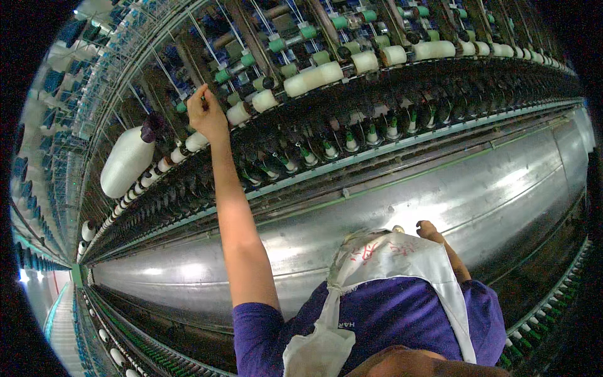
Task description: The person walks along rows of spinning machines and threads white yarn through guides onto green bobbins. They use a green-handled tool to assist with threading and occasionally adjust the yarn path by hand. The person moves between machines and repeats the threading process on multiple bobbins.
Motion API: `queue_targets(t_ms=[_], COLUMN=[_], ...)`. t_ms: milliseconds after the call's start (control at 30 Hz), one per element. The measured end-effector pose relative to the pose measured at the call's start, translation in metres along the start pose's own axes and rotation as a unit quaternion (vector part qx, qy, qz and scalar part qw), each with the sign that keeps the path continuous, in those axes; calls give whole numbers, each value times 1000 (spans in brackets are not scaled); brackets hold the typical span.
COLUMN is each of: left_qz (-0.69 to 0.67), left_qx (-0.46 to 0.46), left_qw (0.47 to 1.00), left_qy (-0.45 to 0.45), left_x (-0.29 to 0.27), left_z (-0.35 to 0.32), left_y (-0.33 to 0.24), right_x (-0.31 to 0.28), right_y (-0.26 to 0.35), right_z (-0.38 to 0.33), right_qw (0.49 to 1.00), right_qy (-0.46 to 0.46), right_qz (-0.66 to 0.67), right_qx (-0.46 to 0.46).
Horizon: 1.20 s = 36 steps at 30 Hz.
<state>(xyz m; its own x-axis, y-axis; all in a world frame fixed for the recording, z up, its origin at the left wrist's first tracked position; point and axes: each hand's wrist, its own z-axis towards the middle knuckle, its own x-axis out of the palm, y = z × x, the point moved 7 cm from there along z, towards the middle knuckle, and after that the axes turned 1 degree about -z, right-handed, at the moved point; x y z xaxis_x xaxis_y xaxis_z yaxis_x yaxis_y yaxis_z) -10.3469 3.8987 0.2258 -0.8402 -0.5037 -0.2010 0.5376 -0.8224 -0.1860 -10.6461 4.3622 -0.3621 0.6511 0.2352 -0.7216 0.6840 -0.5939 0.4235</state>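
My left hand [205,114] is stretched far up to the upper rail of a long spinning machine. Its fingers are pinched together beside a green-capped holder [182,107], and I cannot see whether a thread is between them. A large white roving bobbin [125,161] with a dark purple end hangs just left of that hand. My right hand [429,230] is low, at the top edge of my white apron [402,257] and in front of the shiny metal panel [477,182]. Its fingers are mostly hidden.
A row of white cylinders [314,76] runs along the upper rail. Below it stands a line of green-tipped spindles [349,142] on a pale rail. More spindles [540,314] line the lower right. An aisle [59,320] runs off at the lower left.
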Motion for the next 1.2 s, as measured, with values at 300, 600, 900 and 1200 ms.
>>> queue_targets(t_ms=[300, 600, 900, 1200], left_qz=[-16, -65, -43, -58], left_qx=[-28, -41, -49, -91], left_qw=[999, 997, 997, 994], left_qy=[-7, -28, -35, -34], left_x=[1, 0, -3, -2], left_z=[-2, -3, -4, -7], left_y=[5, 5, -1, 1], right_x=[-14, 51, 45, 33], right_y=[24, -54, -42, -17], right_z=[-4, -20, 0, 13], right_qw=[1000, 994, 997, 999], right_qy=[5, 102, -10, 33], right_qz=[-18, 31, 77, 5], right_qx=[4, 14, -28, -7])
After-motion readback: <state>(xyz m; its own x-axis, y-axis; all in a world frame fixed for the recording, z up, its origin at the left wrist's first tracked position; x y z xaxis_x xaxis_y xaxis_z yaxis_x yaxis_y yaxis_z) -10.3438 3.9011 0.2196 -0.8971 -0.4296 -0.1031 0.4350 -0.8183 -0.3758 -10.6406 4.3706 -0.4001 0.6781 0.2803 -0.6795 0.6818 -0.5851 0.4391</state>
